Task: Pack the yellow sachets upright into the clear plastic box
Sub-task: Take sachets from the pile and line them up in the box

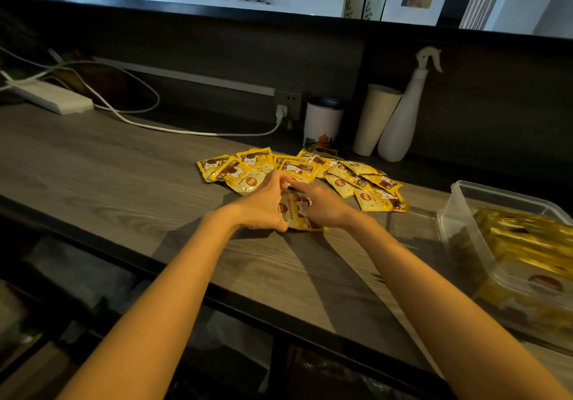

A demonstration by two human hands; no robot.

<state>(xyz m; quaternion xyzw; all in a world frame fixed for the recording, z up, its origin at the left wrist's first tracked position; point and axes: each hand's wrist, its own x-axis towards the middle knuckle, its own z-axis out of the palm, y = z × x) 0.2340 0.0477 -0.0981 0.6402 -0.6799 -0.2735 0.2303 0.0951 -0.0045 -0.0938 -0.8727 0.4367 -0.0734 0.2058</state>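
Several yellow sachets (pixel 366 182) lie spread flat on the grey wooden counter (pixel 124 167). One sachet (pixel 296 212) sits nearer to me, between my two hands. My left hand (pixel 263 204) grips its left edge, and my right hand (pixel 322 202) holds its right side with fingers reaching toward the pile. The clear plastic box (pixel 459 213) stands at the right edge of the view, with several yellow sachets (pixel 527 244) packed inside it; how they stand is blurred.
At the back stand a white tumbler (pixel 322 123), a stack of paper cups (pixel 373 117) and a white spray bottle (pixel 403 114). A white cable (pixel 155 126) runs to a wall socket (pixel 288 103). A white power strip (pixel 49 97) lies at the far left.
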